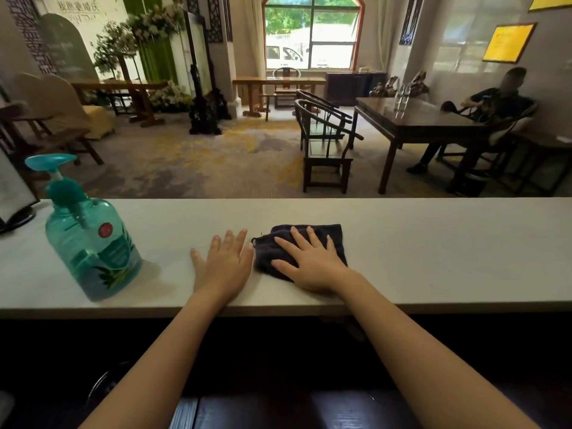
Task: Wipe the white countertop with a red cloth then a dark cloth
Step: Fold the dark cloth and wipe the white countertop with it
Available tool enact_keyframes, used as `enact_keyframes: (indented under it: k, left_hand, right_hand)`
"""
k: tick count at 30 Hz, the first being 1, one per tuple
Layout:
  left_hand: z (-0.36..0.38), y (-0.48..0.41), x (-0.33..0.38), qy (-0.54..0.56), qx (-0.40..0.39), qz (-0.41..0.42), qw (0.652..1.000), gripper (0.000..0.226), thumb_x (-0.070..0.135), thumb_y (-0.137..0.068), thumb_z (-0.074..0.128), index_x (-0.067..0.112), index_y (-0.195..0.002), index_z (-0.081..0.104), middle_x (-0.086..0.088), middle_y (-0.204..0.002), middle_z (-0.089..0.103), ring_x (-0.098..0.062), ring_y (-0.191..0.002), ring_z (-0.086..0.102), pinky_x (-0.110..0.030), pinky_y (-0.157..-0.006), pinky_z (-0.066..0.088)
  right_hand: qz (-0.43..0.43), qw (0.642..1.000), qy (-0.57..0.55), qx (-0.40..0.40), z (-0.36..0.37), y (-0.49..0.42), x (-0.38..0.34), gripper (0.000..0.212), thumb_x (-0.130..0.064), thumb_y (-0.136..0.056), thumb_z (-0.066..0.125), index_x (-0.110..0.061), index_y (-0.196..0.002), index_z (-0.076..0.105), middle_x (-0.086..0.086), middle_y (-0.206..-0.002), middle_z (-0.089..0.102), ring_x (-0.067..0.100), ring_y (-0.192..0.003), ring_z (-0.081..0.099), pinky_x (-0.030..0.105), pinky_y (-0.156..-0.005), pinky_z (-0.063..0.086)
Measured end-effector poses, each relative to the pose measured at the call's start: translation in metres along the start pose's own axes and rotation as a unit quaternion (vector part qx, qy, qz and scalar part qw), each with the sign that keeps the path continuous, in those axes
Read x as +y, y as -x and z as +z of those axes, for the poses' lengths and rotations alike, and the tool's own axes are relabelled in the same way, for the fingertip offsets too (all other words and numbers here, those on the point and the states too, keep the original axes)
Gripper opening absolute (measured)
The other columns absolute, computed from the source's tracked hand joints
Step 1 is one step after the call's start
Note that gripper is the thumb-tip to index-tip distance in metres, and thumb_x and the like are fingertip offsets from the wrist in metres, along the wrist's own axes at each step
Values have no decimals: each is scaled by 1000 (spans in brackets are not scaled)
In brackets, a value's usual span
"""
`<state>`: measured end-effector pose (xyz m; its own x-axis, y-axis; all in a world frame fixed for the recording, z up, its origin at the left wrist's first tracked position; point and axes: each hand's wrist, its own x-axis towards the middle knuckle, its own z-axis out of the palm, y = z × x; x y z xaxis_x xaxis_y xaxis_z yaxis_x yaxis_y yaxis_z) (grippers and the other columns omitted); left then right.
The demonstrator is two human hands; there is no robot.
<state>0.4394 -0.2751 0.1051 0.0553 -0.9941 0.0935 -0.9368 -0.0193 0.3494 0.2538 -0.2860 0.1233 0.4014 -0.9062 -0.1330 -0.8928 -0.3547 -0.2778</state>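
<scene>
A dark folded cloth point(332, 235) lies on the white countertop point(433, 249), near the middle. My right hand point(309, 263) presses flat on the cloth with its fingers spread, covering the cloth's near half. Just to the left, my left hand point(224, 261) rests palm down on the bare counter, fingers apart and holding nothing; its little-finger side nearly touches the cloth's left edge. No red cloth is in view.
A teal pump bottle of soap point(91, 239) stands on the counter to the left of my hands. A framed sign stand point(14, 196) sits at the far left edge. Beyond the counter are dark wooden chairs point(325, 144), a table point(411, 119) and a seated person point(495, 113).
</scene>
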Motion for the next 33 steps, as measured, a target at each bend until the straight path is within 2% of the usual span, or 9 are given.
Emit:
enact_keyframes:
  k: [4, 7, 12, 15, 18, 21, 26, 29, 33]
  left_hand:
    - [-3, 0, 14, 67, 60, 97, 991, 47, 40, -96, 30, 29, -142, 27, -2, -154, 23, -18, -143, 12, -54, -113, 1]
    - [1, -3, 40, 53, -26, 216, 975, 52, 37, -94, 42, 24, -142, 27, -5, -155, 20, -19, -143, 12, -43, -116, 5]
    - [-1, -1, 49, 30, -102, 211, 972, 53, 42, -93, 44, 23, -141, 32, -1, -153, 25, -14, -141, 19, -35, -116, 11]
    - [-14, 19, 39, 31, -122, 211, 969, 54, 40, -89, 53, 26, -138, 37, 1, -150, 34, -15, -138, 28, -37, -112, 27]
    - [-21, 56, 43, -27, -16, 196, 980, 42, 38, -86, 58, 27, -126, 52, -2, -129, 60, -23, -114, 55, -34, -87, 45]
    - [-25, 93, 59, -58, 58, 175, 981, 30, 37, -86, 57, 27, -114, 59, -1, -108, 70, -27, -94, 64, -33, -70, 46]
    - [-29, 119, 113, -3, 48, 221, 974, 27, 39, -88, 52, 32, -114, 57, 2, -105, 70, -25, -96, 62, -34, -70, 44]
    - [-17, 126, 166, 12, 18, 269, 963, 28, 41, -89, 50, 32, -115, 57, 1, -104, 70, -25, -95, 61, -33, -69, 41]
    - [20, 140, 245, 44, -50, 331, 941, 29, 42, -89, 50, 29, -113, 59, -3, -100, 70, -26, -91, 62, -31, -66, 40]
  right_hand:
    - [-11, 998, -50, 41, -17, 18, 16, 67, -57, -87, 41, -28, -143, 17, 1, -157, 5, 20, -142, 1, 52, -115, 0]
    - [33, 997, -3, 71, -19, 31, 25, 70, -56, -87, 42, -19, -142, 20, 5, -156, 12, 22, -141, 10, 46, -114, 10]
    - [3, 996, -7, 88, -13, 42, 14, 55, -41, -93, 43, -12, -138, 32, 10, -151, 27, 24, -138, 22, 39, -113, 17]
    - [-22, 988, -32, 151, -6, 54, 6, 41, -33, -91, 49, -16, -128, 48, 6, -141, 46, 24, -128, 41, 37, -101, 35]
    - [-47, 972, 6, 230, 7, 71, -4, 28, -31, -89, 52, -17, -113, 59, 5, -118, 65, 25, -104, 59, 35, -78, 44]
    - [-81, 964, 6, 252, 9, 94, -3, 24, -33, -90, 50, -20, -107, 60, 2, -105, 69, 24, -91, 62, 30, -66, 38]
    - [-78, 958, -88, 261, -16, 156, 30, 21, -27, -89, 54, -23, -107, 62, 2, -102, 71, 24, -90, 63, 34, -71, 47]
    - [-40, 956, -124, 263, -31, 201, 68, 20, -26, -88, 56, -23, -107, 64, 3, -100, 73, 22, -90, 64, 42, -76, 50]
    - [44, 956, -140, 253, -36, 268, 136, 22, -25, -86, 60, -20, -107, 65, 3, -102, 73, 18, -93, 64, 39, -81, 50]
